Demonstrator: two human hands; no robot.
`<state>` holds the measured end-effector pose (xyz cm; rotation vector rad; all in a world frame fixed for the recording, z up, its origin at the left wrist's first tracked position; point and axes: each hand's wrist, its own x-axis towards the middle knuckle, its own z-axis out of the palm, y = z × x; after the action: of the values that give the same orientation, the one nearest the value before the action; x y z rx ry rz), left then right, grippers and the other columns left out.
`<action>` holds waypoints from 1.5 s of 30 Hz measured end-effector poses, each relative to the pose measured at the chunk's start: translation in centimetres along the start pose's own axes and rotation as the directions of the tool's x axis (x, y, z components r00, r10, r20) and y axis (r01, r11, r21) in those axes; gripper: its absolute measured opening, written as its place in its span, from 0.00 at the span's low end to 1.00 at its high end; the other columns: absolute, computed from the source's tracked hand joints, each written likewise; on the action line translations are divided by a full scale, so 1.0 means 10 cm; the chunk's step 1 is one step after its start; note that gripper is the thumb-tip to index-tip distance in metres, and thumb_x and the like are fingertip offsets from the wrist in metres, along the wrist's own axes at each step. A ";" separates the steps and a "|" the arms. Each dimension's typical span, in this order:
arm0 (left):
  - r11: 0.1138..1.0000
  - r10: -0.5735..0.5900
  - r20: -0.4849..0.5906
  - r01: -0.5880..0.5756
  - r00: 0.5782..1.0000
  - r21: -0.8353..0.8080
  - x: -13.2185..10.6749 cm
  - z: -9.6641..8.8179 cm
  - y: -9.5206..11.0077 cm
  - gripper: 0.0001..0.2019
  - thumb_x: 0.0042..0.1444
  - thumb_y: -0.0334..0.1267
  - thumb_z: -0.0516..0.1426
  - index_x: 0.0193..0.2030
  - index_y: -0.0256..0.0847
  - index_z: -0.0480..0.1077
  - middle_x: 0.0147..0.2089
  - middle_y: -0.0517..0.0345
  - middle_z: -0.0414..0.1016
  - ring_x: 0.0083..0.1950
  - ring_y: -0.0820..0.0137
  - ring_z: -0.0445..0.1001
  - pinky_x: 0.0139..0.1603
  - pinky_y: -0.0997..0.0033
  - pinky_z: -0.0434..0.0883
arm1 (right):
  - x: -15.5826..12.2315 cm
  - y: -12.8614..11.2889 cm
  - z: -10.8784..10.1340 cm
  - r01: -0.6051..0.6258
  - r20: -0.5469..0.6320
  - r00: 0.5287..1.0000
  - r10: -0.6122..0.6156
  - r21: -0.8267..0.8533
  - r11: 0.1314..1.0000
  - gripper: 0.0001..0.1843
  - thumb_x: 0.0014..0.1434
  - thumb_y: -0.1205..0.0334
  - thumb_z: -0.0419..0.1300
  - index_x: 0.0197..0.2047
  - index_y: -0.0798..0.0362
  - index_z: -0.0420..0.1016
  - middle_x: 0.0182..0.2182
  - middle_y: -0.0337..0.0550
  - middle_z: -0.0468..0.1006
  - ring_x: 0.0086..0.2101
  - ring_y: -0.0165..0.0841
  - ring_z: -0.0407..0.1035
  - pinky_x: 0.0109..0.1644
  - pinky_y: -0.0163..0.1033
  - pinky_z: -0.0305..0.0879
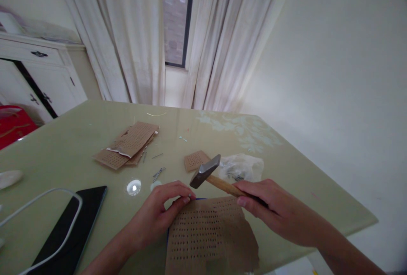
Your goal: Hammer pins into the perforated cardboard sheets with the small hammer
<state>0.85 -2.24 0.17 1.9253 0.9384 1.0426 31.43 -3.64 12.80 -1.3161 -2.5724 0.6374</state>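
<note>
My right hand [270,207] grips the wooden handle of a hammer [206,170], its dark metal head raised just above my left fingertips. The thumb and forefinger of my left hand [162,207] are pinched together around a nail [190,196], of which only a small grey end shows. Under my left fingers lies a brown cardboard sheet [197,237] with rows of small punched holes and a torn right edge. A thin blue edge peeks out from beneath the sheet.
Beyond the sheet are a small punched cardboard piece [194,160], a clear plastic bag [243,166] and several loose nails [158,174]. A cardboard stack [130,144] lies farther left. A dark tablet-like slab [74,228] with a white cable [76,215] over it is on the left.
</note>
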 end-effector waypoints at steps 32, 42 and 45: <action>0.958 -0.280 -0.177 0.265 0.943 -0.107 -0.08 0.22 0.02 0.22 0.79 0.53 0.45 0.42 0.45 0.74 0.39 0.56 0.79 0.41 0.64 0.75 0.42 0.66 0.70 | 0.09 0.51 0.67 -0.295 -0.120 0.913 0.391 0.469 0.832 0.19 0.64 0.45 0.68 0.39 0.49 0.66 0.33 0.36 0.70 0.33 0.34 0.64 0.37 0.40 0.62; 0.978 -0.209 -0.195 0.200 0.958 -0.064 -0.05 0.20 0.01 0.17 0.76 0.47 0.51 0.40 0.44 0.76 0.37 0.57 0.80 0.39 0.65 0.76 0.40 0.68 0.71 | 0.16 0.56 0.76 -0.302 -0.124 0.919 0.375 0.391 0.869 0.17 0.65 0.46 0.66 0.39 0.49 0.68 0.31 0.36 0.71 0.32 0.36 0.66 0.37 0.41 0.61; 0.990 -0.137 -0.212 0.129 0.968 -0.051 -0.05 0.19 -0.02 0.16 0.75 0.44 0.53 0.39 0.44 0.78 0.41 0.56 0.80 0.42 0.66 0.77 0.42 0.69 0.72 | 0.15 0.54 0.75 -0.309 -0.123 0.918 0.376 0.370 0.876 0.18 0.65 0.45 0.66 0.38 0.49 0.68 0.30 0.35 0.70 0.32 0.36 0.65 0.37 0.41 0.61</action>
<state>2.31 -3.05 -0.89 1.7170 1.1443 1.1962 31.83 -1.83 3.59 -1.6278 -1.9731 0.9208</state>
